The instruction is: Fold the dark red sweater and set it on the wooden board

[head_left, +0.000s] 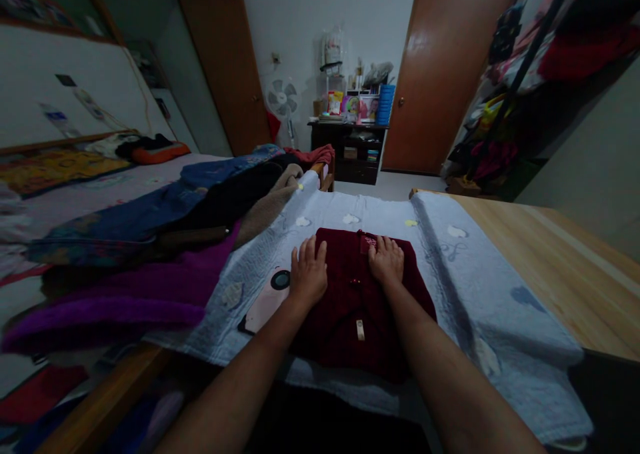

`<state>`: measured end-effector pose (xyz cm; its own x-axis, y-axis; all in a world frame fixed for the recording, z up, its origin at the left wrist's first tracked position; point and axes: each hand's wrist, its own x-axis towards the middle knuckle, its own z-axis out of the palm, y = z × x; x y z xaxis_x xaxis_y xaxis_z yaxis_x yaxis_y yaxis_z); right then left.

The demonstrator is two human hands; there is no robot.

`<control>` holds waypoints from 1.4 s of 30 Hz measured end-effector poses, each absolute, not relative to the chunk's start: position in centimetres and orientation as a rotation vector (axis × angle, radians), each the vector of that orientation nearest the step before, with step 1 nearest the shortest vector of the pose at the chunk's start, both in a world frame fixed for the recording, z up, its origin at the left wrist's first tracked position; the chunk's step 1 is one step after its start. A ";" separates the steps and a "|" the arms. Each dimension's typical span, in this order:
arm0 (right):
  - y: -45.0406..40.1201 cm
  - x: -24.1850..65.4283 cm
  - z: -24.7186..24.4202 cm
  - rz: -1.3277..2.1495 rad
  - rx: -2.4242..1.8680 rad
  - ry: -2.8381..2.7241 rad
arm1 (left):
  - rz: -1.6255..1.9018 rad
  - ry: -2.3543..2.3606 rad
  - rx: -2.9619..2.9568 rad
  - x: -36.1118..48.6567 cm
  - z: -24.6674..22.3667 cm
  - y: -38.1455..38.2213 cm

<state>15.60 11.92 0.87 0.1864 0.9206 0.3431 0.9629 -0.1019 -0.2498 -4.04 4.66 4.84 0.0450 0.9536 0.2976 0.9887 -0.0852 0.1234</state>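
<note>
A dark red garment (345, 344), folded into a rough square, lies on a light blue patterned blanket (380, 211). My left hand (309, 272) rests on its left edge with the fingers stretched out. On the upper right part of it, my right hand (387, 259) lies with fingers extended and close together, partly over a small embroidered patch (367, 242). A pale label (361, 330) shows near the collar. Beside my left wrist, a phone (265, 304) with a round dark camera lies on the blanket, partly hidden by my forearm.
Piled clothes (220, 207) and a purple cloth (135, 301) lie to the left. A bare wooden board (560, 241) extends on the right. Farther back stand a white fan (283, 99), a dark cabinet (350, 151) and a brown door (435, 74). Clothes hang at right.
</note>
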 end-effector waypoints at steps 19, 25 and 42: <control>11.9 15.7 0.8 -0.199 -2.035 -1.787 | -0.481 -1.924 -2.513 2.1 5.5 7.9; 11.9 15.9 0.8 -0.197 -2.035 -1.827 | -0.436 -1.816 -2.606 2.9 2.5 8.1; 6.5 17.1 1.9 0.077 -2.147 -2.041 | -0.387 -1.872 -2.551 3.3 1.9 7.9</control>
